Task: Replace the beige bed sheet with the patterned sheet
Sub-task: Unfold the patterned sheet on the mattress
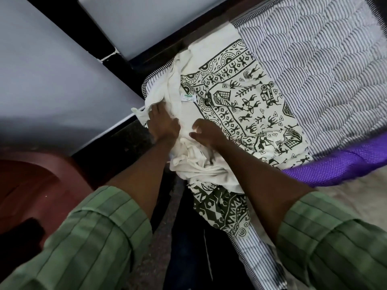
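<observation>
Cotton, cream with dark green folk figures: the patterned sheet (247,105) lies still partly folded on the striped mattress (326,65), a long band running from the bed's near edge, where its tail hangs over by my legs, away toward the far edge by the wall. Its bunched plain underside is heaped along the mattress's left edge, and that is where both my hands are.

My left hand (162,122) lies on the crumpled cream cloth at the left edge of the mattress, fingers reaching into the folds; whether they pinch a layer I cannot tell. My right hand (206,132) sits just beside it, fingers curled down into the same heap, seemingly gathering cloth, though the grip is hidden too. The two hands are close but not touching.

What matters for the coming move, as I judge it: all the bare mattress lies to my right, across the band's long axis. So the sheet must open rightward, and my right hand is nearer to carry a layer that way while the left anchors the edge. A purple cloth (335,168) lies at the near right edge.
</observation>
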{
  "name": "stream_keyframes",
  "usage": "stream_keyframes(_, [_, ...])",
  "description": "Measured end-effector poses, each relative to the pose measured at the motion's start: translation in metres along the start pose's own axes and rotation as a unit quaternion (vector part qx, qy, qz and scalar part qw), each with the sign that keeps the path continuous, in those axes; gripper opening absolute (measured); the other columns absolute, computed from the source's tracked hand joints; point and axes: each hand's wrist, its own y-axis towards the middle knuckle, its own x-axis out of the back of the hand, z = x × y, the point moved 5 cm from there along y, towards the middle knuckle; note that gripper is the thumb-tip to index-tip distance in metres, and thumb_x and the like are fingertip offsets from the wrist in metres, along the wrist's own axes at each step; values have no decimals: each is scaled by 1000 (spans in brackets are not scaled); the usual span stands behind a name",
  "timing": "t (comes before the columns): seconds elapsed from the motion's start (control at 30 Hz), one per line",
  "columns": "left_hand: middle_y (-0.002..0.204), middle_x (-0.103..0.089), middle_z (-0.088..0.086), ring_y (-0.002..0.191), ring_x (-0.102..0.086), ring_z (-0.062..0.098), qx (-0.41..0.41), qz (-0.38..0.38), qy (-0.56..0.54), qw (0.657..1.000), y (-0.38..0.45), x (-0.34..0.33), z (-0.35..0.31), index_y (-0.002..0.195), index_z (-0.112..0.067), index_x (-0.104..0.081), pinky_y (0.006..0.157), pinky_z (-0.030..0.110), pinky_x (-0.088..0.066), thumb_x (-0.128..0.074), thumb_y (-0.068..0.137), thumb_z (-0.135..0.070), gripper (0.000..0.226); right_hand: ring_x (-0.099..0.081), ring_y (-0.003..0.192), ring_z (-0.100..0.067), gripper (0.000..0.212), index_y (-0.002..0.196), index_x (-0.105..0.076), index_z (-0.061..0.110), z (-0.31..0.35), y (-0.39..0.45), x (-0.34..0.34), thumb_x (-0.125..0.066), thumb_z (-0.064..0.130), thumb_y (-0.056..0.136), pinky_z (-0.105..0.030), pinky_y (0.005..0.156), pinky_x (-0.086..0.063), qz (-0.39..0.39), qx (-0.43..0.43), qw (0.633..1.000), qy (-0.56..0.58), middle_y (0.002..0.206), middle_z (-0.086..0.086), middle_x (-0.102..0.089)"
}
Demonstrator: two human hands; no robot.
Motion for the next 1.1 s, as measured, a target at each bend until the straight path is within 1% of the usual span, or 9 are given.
stream_keyframes(0.27, [90, -71, 5, 90, -67, 28, -56, -4, -88, 995, 6, 14, 10, 87, -18, -68, 74, 39, -53, -55, 93, -28, 18, -67, 84, -12, 36, 94, -70, 17, 62, 54, -1, -75, 49, 80, -34, 83, -51, -71, -109, 967, 220, 90, 4, -74])
stream_keyframes(0.4, [106, -64, 4, 98, -64, 26, -152, -58, -139, 977, 5, 26, 11, 102, -16, -66, 81, 40, -52, -56, 89, -15, 17, -69, 94, -24, 44, 96, -69, 18, 52, 89, -13, -74, 54, 70, -43, 88, -56, -82, -125, 960, 238, 96, -3, -74])
stream_keyframes(0.57, [143, -49, -1, 132, -41, 27, 29, -84, -10, 996, 33, 33, 40, 133, -28, -52, 105, 45, -36, -67, 76, -20, 59, -63, 72, -18, 3, 82, -70, 16, 76, 73, 12, -72, 17, 83, -32, 65, -51, -104, -159, 902, 389, 80, -2, -70])
stream_keyframes(0.7, [117, -67, 4, 125, -47, 27, 7, -56, 16, 998, 44, 35, 43, 114, -24, -67, 101, 45, -32, -63, 89, -25, 25, -50, 44, -16, 17, 80, -57, 5, 70, 61, 11, -50, 8, 96, -18, 39, -35, -153, -211, 832, 490, 61, -6, -51])
stream_keyframes(0.8, [103, -71, 11, 106, -61, 34, -9, -51, 1, 999, 42, 35, 35, 107, -16, -61, 93, 44, -38, -55, 98, -27, 15, -63, 62, -24, 22, 106, -59, 6, 63, 52, 6, -44, 22, 104, -24, 49, -49, -184, -224, 806, 517, 83, -12, -60])
stream_keyframes(0.87, [102, -70, 18, 101, -65, 39, 0, -36, -79, 996, 36, 33, 29, 109, -10, -56, 87, 43, -45, -48, 103, -27, 19, -68, 83, -28, 43, 116, -65, 4, 65, 42, 12, -49, 41, 102, -33, 68, -56, -205, -225, 811, 500, 100, -12, -65])
stream_keyframes(0.93, [107, -68, 24, 102, -63, 43, 56, -42, -172, 983, 31, 36, 27, 114, -4, -53, 80, 43, -46, -42, 106, -25, 24, -65, 68, -12, 49, 109, -68, 4, 68, 28, 21, -67, 51, 95, -24, 58, -52, -162, -198, 825, 503, 92, -1, -67])
stream_keyframes(1.03, [116, -65, 27, 105, -61, 45, 100, -71, -223, 967, 25, 43, 27, 119, 1, -53, 81, 43, -42, -36, 109, -24, 32, -59, 50, -4, 20, 81, -70, 14, 42, 16, 27, -84, 27, 86, -25, 51, -47, -84, -125, 895, 420, 64, 9, -67])
stream_keyframes(1.1, [118, -64, 27, 107, -60, 44, 95, -63, -226, 967, 23, 47, 28, 119, 2, -52, 83, 43, -43, -33, 110, -27, 36, -63, 58, -13, 18, 84, -73, 12, 6, 3, 40, -81, 28, 85, -31, 56, -48, -169, -168, 916, 323, 69, 1, -69])
